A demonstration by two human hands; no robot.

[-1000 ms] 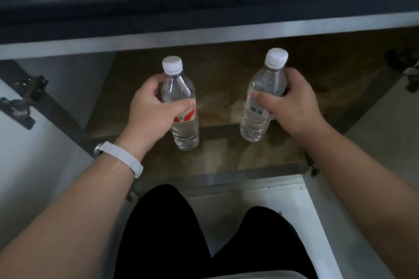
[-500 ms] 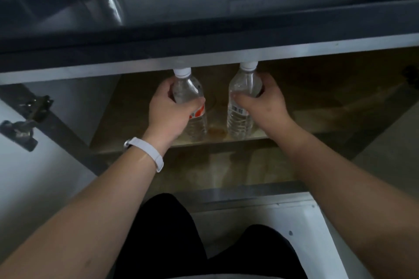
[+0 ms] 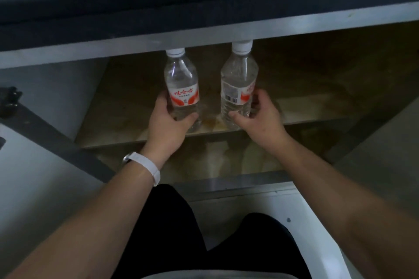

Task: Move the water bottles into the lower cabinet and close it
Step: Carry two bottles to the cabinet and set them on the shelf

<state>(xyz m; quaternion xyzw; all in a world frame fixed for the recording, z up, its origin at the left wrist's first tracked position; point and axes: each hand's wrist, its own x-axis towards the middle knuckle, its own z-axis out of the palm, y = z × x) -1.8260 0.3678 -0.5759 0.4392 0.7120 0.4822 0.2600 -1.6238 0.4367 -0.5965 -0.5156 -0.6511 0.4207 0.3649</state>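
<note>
Two clear water bottles with white caps and red-and-white labels stand upright side by side on the brown shelf (image 3: 127, 120) inside the open lower cabinet. My left hand (image 3: 167, 127) holds the lower part of the left bottle (image 3: 181, 79), thumb across its front. My right hand (image 3: 260, 120) is curled round the base of the right bottle (image 3: 238, 75), thumb in front and fingers behind its label. Both caps sit just under the cabinet's grey top rail (image 3: 204, 34).
The left cabinet door (image 3: 34, 176) stands open with a dark hinge (image 3: 9, 99) on it. The right door (image 3: 385, 142) is open too. A lower compartment floor (image 3: 215, 161) lies beneath the shelf. My knees in black trousers (image 3: 170, 233) are in front.
Both bottles went deeper into the cabinet and now stand on the shelf. My hands have slid from the bottles' upper bodies down to their bases.
</note>
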